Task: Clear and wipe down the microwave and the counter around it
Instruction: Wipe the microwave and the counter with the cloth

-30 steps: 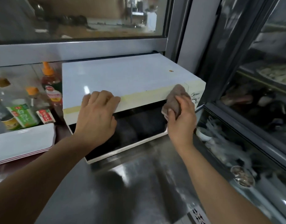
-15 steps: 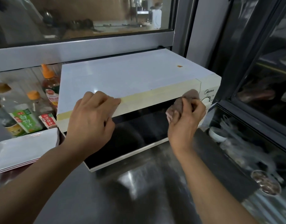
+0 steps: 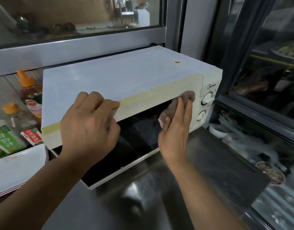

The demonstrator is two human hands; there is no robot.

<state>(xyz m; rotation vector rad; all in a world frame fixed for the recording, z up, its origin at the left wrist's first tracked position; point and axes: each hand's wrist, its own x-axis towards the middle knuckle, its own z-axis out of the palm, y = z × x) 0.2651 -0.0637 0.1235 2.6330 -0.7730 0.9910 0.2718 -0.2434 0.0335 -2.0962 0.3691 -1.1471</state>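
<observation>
Sauce bottles and plates crowd the microwave leftward

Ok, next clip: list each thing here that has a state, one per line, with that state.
microwave: door shut, top bare apart from a small orange speck
cloth: bunched, pressed on the microwave's front beside the dials
right hand: holds the cloth
left hand: rests on the microwave's top front edge
sauce bottles: upright, orange caps on
plates: stacked left of the microwave
</observation>
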